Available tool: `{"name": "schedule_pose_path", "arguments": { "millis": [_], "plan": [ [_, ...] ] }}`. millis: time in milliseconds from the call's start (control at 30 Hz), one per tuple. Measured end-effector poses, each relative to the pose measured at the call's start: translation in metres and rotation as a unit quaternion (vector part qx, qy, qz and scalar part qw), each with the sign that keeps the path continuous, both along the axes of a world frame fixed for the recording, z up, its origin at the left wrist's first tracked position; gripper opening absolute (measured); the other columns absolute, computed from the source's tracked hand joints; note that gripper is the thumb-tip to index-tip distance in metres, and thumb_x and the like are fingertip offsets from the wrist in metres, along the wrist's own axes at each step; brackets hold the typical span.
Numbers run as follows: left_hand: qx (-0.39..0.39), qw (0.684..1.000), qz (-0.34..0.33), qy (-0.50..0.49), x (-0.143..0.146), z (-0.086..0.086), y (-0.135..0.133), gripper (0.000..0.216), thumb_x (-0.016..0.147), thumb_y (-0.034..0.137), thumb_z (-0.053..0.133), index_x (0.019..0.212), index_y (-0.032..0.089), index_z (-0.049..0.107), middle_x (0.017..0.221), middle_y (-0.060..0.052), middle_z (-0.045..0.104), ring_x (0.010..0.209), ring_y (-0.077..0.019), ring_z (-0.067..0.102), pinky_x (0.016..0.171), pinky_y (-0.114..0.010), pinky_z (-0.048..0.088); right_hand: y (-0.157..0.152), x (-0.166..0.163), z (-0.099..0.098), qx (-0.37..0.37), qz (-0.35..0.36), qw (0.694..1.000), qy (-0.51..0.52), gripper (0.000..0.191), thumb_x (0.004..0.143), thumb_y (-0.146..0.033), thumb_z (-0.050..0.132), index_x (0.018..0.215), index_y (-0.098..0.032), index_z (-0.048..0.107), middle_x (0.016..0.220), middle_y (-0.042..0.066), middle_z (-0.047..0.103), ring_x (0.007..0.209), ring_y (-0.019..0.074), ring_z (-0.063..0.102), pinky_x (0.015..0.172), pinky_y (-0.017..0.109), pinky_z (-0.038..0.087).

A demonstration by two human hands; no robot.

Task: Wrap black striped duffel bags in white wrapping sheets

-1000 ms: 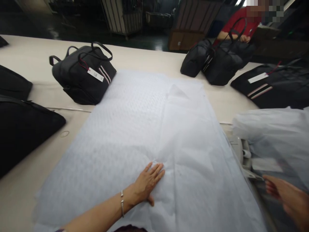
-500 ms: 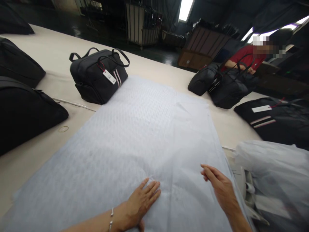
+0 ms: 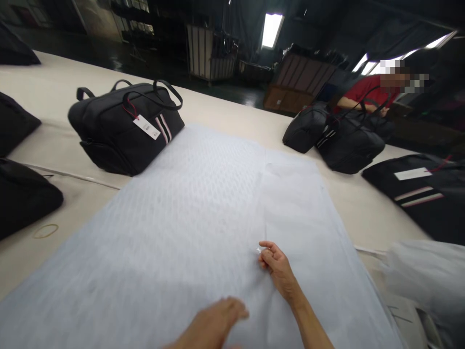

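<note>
A large pale blue-white sheet of thin wrapping material (image 3: 203,203) lies spread flat on the long beige table (image 3: 232,116). My right hand (image 3: 274,264) rests near the sheet's middle seam, fingers curled in a pinch on the sheet's edge. My left hand (image 3: 218,317) lies low on the sheet at the bottom, blurred, fingers pointing right and seemingly flat. A black duffel bag (image 3: 123,126) with a white tag and striped band sits at the sheet's far left corner.
More black bags lie at the left edge (image 3: 22,194) and at the right (image 3: 348,143), (image 3: 421,194). A person in a red top (image 3: 363,92) works at the far right. Crumpled clear plastic (image 3: 425,281) sits at my right. A rubber band (image 3: 45,230) lies on the table.
My right hand moved left onto the sheet's middle and closed into a pinch. My left hand slid back toward me. The view tilted up.
</note>
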State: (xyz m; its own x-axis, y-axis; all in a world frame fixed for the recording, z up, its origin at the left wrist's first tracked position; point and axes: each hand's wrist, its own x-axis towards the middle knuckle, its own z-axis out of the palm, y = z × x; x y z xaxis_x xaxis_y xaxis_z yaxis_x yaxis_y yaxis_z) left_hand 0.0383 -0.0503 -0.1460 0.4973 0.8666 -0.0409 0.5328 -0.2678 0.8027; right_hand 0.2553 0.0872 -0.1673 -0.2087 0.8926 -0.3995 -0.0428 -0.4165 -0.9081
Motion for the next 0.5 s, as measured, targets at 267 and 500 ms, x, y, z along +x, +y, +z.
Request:
{"name": "schedule_pose_path", "arguments": {
  "millis": [267, 500],
  "plan": [
    [-0.197, 0.961, 0.188, 0.053, 0.039, 0.019, 0.29, 0.038, 0.088, 0.049, 0.058, 0.091, 0.011, 0.066, 0.077, -0.009, 0.07, 0.059, -0.0178, 0.063, 0.059, -0.028, 0.05, 0.001, 0.003, -0.001, -0.013, 0.036, 0.999, 0.008, 0.048, 0.073, -0.054, 0.078, 0.089, -0.021, 0.047, 0.062, -0.003, 0.061, 0.053, 0.0108, 0.049, 0.057, 0.024, 0.036],
    [-0.166, 0.975, 0.147, 0.033, 0.059, 0.006, 0.331, 0.034, 0.084, 0.049, 0.063, 0.073, 0.017, 0.058, 0.066, -0.003, 0.062, 0.057, -0.0138, 0.056, 0.054, -0.025, 0.043, 0.007, 0.001, 0.013, -0.049, 0.085, 0.995, -0.019, 0.044, 0.074, -0.05, 0.078, 0.087, -0.021, 0.047, 0.063, -0.003, 0.063, 0.059, 0.0118, 0.055, 0.059, 0.024, 0.04]
  ]
}}
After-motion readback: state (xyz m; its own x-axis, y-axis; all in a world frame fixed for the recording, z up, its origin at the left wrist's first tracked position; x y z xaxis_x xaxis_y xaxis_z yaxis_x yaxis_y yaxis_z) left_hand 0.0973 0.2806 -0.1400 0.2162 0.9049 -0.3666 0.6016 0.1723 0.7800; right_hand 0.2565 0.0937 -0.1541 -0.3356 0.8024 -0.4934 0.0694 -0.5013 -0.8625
